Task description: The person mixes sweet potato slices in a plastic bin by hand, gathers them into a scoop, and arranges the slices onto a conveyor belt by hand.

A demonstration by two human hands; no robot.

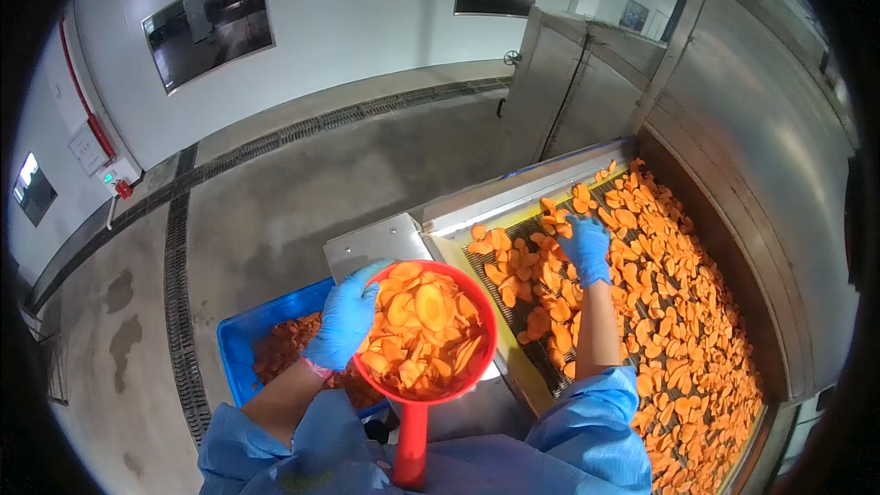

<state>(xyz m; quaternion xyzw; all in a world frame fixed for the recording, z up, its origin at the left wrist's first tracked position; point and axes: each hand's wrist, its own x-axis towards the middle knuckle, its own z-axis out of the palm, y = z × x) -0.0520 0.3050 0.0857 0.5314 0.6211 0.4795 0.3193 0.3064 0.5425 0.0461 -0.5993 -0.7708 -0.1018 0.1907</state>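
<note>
While the big metal machine [761,183] hogs the right side, its mesh belt [519,312] runs up alongside the person. Lower down on the left there's a blue bin [236,357], partly tucked behind the left arm [286,396]. The red scoop [491,335] sits heaped between the two, its long handle [412,445] pointing back at the blue smock [486,463]. Left hand [346,319] is curled onto the scoop's left rim. Right hand [587,246] is down on the belt, fingers loosely bent; can't tell if it's pinching anything. Loose orange slices [678,330] lie all around that one, so it's way nearer them.
</note>
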